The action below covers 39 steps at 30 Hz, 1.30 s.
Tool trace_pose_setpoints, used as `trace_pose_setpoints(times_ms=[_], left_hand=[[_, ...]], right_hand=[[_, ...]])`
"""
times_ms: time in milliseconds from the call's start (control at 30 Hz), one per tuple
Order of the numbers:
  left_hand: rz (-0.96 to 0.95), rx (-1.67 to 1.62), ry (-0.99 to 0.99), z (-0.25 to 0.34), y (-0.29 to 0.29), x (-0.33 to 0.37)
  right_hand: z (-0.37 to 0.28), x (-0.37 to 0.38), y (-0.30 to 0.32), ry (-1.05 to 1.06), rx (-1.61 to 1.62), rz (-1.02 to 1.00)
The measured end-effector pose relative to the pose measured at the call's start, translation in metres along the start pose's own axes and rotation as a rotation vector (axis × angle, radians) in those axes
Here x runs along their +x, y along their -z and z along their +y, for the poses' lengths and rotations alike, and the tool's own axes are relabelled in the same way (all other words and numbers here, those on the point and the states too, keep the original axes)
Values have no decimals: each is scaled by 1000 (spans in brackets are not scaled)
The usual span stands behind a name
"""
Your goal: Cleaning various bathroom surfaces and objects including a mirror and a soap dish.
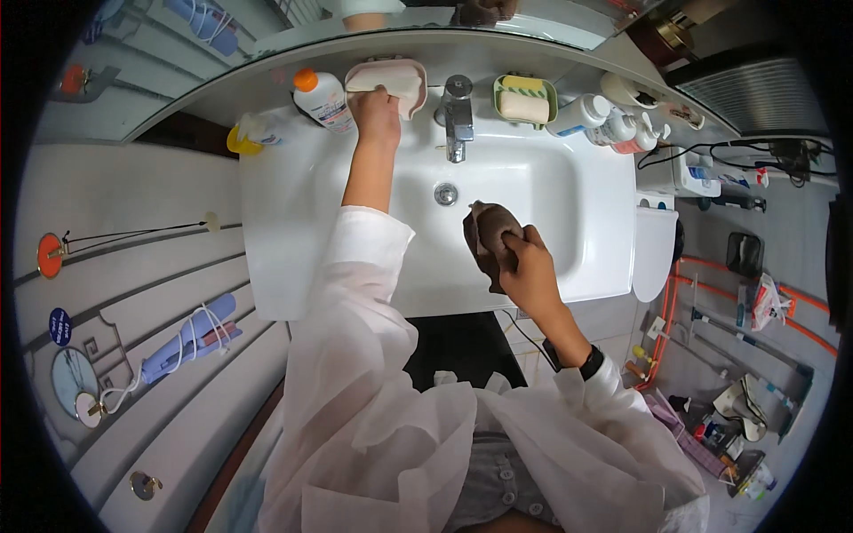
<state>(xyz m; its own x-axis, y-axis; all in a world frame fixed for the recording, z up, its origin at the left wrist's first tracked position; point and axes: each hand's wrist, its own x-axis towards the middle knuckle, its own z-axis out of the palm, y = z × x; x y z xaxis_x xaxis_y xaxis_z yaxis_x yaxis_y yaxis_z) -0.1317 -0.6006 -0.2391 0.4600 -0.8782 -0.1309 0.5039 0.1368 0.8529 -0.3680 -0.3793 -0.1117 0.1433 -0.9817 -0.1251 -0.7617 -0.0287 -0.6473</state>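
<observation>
My left hand (377,115) reaches to the pink soap dish (411,108) on the sink's back ledge. Its fingers are closed at the near edge of a whitish bar of soap (400,84) that lies in the dish; the fingertips are partly hidden. Over the right part of the basin, near the front rim, my right hand (526,266) grips a crumpled brown cloth (490,233), thumb on top. The cloth hangs down on its left side. Between the hands, at the back, stands the chrome faucet (457,120). The white sink (418,266) has a metal drain (446,194).
An orange-capped white bottle (324,100) stands left of the pink dish. Right of the faucet sits a green dish (525,99) with a cream soap bar and a yellow piece. Several pump bottles (611,131) crowd the back right corner. A mirror (311,27) runs behind the ledge.
</observation>
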Motion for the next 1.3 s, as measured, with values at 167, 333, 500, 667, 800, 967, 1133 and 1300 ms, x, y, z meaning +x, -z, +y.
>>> trace_pose_setpoints(times_ms=[167, 333, 500, 667, 800, 967, 1133, 1300], left_hand=[[199, -121, 45, -6, -29, -12], [333, 288, -16, 16, -49, -33], [176, 509, 21, 31, -30, -35], [-19, 666, -8, 32, -59, -67], [-576, 932, -376, -10, -122, -120], [-756, 1447, -576, -68, -158, -113], [-770, 1672, -618, -100, -171, -97], [-792, 1696, -631, -103, -172, -85]], right_hand=[[20, -11, 5, -58, 18, 2], [24, -15, 6, -65, 50, 12], [18, -14, 7, -70, 87, 14], [30, -18, 10, -123, 121, 4], [47, -27, 13, -157, 115, 53], [52, -40, 32, -196, 120, 94], [80, -60, 42, -295, 124, 167], [103, -71, 41, -335, 76, 219]])
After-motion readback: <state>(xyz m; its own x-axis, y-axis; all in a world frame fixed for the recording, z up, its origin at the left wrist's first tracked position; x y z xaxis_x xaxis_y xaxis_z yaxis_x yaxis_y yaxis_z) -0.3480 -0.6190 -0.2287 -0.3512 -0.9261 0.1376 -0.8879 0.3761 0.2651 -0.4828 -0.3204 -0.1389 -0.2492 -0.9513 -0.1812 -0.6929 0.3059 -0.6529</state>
